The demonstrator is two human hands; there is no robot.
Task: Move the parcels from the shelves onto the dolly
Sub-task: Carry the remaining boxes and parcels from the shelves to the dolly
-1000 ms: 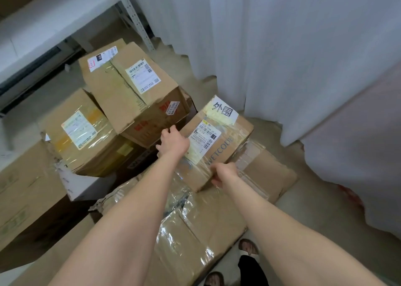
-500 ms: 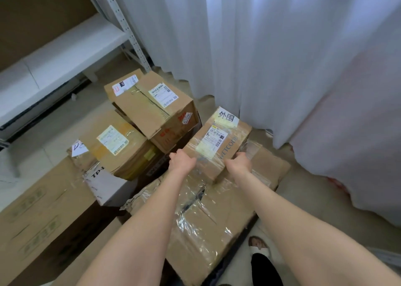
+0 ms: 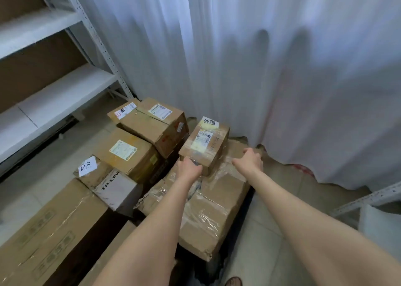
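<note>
small brown cardboard parcel (image 3: pixel 205 143), white labels, glossy clear tape, sits atop a large crumpled tape-wrapped carton (image 3: pixel 217 203). likely light, with stiff walls and slick tape; best taken by opposite side faces. left hand (image 3: pixel 191 166) touches the near-left corner, fingers hidden, so cannot tell whether it grips. right hand (image 3: pixel 249 158) is loosely curled, empty, just beside the parcel. half a second back both hands were at the near corners; the right has come off.

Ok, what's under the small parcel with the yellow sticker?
The small parcel sits on a large carton wrapped in clear film. What that carton rests on is hidden, apart from a dark strip along its right edge.
</note>
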